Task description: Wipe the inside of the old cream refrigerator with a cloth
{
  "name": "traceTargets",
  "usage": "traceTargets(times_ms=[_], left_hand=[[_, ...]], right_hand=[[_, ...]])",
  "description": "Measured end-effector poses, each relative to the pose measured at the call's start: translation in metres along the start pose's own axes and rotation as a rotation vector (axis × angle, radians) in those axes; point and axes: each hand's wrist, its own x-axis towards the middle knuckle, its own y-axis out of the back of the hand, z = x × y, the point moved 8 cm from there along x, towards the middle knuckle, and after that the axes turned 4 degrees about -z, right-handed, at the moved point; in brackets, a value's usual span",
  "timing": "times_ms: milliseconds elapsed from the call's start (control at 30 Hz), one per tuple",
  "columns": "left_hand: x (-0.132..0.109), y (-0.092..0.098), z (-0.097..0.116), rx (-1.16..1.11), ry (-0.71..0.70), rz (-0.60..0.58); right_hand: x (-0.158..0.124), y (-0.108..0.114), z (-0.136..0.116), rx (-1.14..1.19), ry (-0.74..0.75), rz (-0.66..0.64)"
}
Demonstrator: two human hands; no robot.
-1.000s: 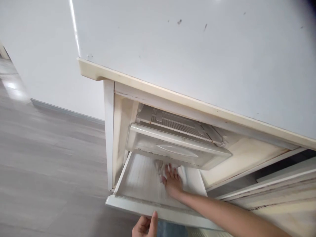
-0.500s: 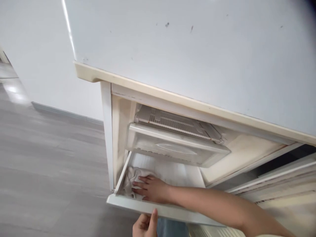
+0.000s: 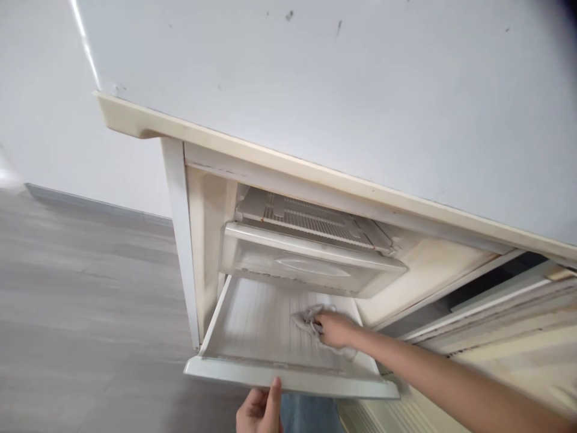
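Observation:
A pulled-out white drawer juts from the lower part of an open fridge compartment, with a ribbed bottom. My left hand pinches its front edge from below, thumb up against the rim. Inside the drawer, towards its right side, my right hand is closed around a crumpled whitish cloth, which rests on the drawer bottom. Part of the cloth is hidden under my palm and fingers.
Above the drawer sits a translucent bin, with a slotted shelf over it. The fridge's white upper surface overhangs them. An open door stands at right. Grey wood-look floor lies at left.
My right hand has moved from the drawer's left side to its right, taking the cloth along and bunching it. My left hand stays at the front edge. The view has shifted slightly.

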Motion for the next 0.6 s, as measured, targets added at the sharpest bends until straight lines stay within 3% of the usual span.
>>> traceTargets(times_ms=[67, 133, 233, 367, 467, 600], left_hand=[[-0.001, 0.0, 0.003, -0.003, -0.016, -0.003], [-0.002, -0.001, 0.005, -0.004, -0.029, -0.009], [-0.003, -0.002, 0.008, 0.0, -0.037, -0.014], [-0.003, -0.002, 0.008, -0.013, -0.055, -0.003], [-0.001, -0.001, 0.006, -0.041, -0.078, 0.005], [0.004, -0.002, 0.0, -0.05, -0.1, -0.008]], right_hand=[[-0.006, -0.016, -0.006, 0.143, -0.017, -0.263], [-0.016, -0.029, -0.018, 0.246, 0.021, -0.419], [-0.028, -0.036, -0.033, 0.362, 0.041, -0.416], [-0.039, -0.044, -0.048, 0.663, -0.115, -0.544], [-0.036, -0.033, -0.085, 0.978, -0.083, -0.659], [-0.023, 0.0, -0.156, 1.188, 0.115, -0.757]])
